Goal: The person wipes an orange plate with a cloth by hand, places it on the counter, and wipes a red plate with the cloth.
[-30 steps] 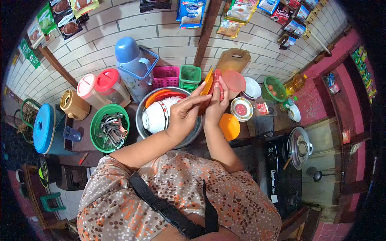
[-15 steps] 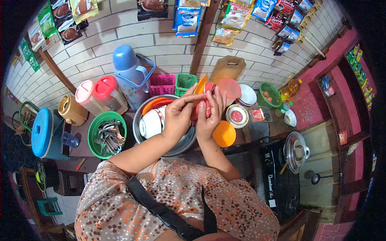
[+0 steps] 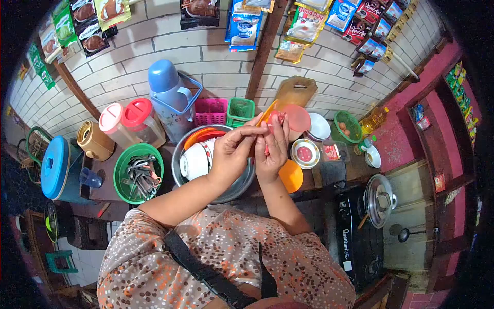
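Note:
Both my hands are raised together over a large metal basin (image 3: 226,193). My right hand (image 3: 271,157) is closed round a small red thing (image 3: 275,116), mostly hidden by the fingers, so its kind is unclear. Close against it, my left hand (image 3: 230,154) has its fingers pinched together, the fingertips touching the right hand; what they hold is hidden. Just behind the fingers shows the edge of an orange dish-like thing (image 3: 267,112). In the basin lie a white bowl (image 3: 194,161) and orange dishes (image 3: 201,135).
Left of the basin stand a green bowl of cutlery (image 3: 119,172), a blue thermos (image 3: 172,108) and lidded jugs (image 3: 110,121). Rightward are an orange plate (image 3: 291,177), a rimmed saucer (image 3: 305,153), a green basket of eggs (image 3: 348,127) and a black stove (image 3: 350,232) with a lidded pan (image 3: 380,201).
The view has shifted slightly. My hands stay together over the basin, with the right fingers a little more closed over the red thing.

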`<state>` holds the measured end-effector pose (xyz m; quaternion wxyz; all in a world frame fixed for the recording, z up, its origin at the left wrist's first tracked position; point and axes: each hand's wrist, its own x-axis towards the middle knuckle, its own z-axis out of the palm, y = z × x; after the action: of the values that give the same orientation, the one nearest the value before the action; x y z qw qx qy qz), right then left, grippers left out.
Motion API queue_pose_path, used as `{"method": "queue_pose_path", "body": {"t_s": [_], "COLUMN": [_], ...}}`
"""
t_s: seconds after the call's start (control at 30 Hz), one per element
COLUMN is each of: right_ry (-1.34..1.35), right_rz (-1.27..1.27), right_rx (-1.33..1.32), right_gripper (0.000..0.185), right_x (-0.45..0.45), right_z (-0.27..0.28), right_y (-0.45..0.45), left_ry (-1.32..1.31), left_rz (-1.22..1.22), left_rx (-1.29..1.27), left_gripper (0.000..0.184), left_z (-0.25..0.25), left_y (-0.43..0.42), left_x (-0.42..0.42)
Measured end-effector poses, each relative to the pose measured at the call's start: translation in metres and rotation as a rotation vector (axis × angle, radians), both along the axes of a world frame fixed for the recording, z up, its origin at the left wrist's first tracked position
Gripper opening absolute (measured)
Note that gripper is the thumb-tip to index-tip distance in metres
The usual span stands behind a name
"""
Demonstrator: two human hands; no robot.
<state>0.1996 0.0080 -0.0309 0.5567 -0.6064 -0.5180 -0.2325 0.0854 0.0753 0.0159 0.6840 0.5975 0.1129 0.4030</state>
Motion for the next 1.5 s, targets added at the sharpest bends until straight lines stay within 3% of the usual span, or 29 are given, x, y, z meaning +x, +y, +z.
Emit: {"method": "queue_pose_path", "body": {"t_s": [0.3,0.57,0.63,0.87,1.0,1.17,1.23,1.5], "right_ry": [0.114,0.521,0.776,0.894,0.98,0.813,0.562,0.285], "right_rz": [0.034,0.107,0.163,0.13,0.195,0.133,0.095,-0.047], "right_rx": [0.103,0.107,0.148,0.185,0.238,0.225,0.187,0.149], "right_gripper": [0.033,0.034,0.035,0.038,0.044,0.043,0.044,0.044], "right_x": [0.015,0.027,0.028,0.007,-0.015,-0.029,-0.033,-0.011], "right_z": [0.017,0.005,-0.007,-0.034,-0.032,-0.023,-0.018,0.008], "right_y": [0.007,0.009,0.009,0.005,0.003,-0.004,-0.005,-0.009], "left_ry": [0.013,-0.07,-0.066,-0.101,-0.101,-0.051,-0.018,0.011], "left_rz": [-0.05,-0.063,-0.079,-0.047,-0.044,-0.073,-0.068,-0.064], "left_rx": [0.066,0.071,0.071,0.033,0.009,0.02,0.107,0.329], "left_gripper": [0.021,0.022,0.019,0.025,0.018,0.02,0.021,0.025], "left_z": [-0.004,-0.006,-0.01,-0.015,-0.017,-0.015,-0.014,-0.001], "left_y": [-0.002,-0.008,-0.007,-0.006,-0.007,-0.011,-0.009,-0.008], "left_x": [-0.006,-0.006,-0.005,0.0,0.002,0.001,-0.001,-0.005]}}
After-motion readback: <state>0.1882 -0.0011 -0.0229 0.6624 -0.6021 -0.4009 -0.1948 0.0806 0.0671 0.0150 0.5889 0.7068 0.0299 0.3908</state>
